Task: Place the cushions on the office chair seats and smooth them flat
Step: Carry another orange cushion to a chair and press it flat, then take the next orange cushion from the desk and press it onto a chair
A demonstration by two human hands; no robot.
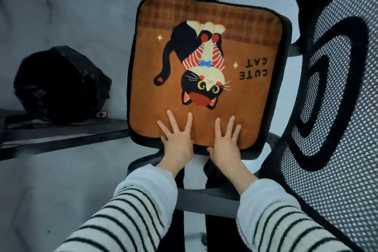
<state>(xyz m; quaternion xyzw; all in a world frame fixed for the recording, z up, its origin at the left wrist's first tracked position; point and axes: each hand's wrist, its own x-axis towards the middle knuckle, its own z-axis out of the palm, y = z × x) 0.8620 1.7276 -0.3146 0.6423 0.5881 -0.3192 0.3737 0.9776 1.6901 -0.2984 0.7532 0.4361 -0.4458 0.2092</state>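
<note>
Grey floor (67,6) all around, pretty plain, with a black bag (61,86) slumped on it well off past the left hand (177,139). Right under both palms is the brown cushion (206,63), black trim around the edge, sitting on an office chair seat (143,141) that only peeks out as a dark rim below it. The print is a black cat in a red striped top with a little blue bow, upside down from this angle, and "CUTE CAT" sits further out beyond the right hand (225,143). Both hands are flat on the near edge of the cushion, fingers straight and spread, not grabbing anything, just pressing down on the fabric. They're just beside each other, thumbs hanging off the near trim. A ring (228,131) shows on one finger of the right hand. Striped sleeves (131,217), cream with thin black lines, run up to both wrists. Off to the outside of the right hand is another chair's mesh back (335,129), with a fuzzy black swirl pattern across it. Black chair legs show below the wrists.
</note>
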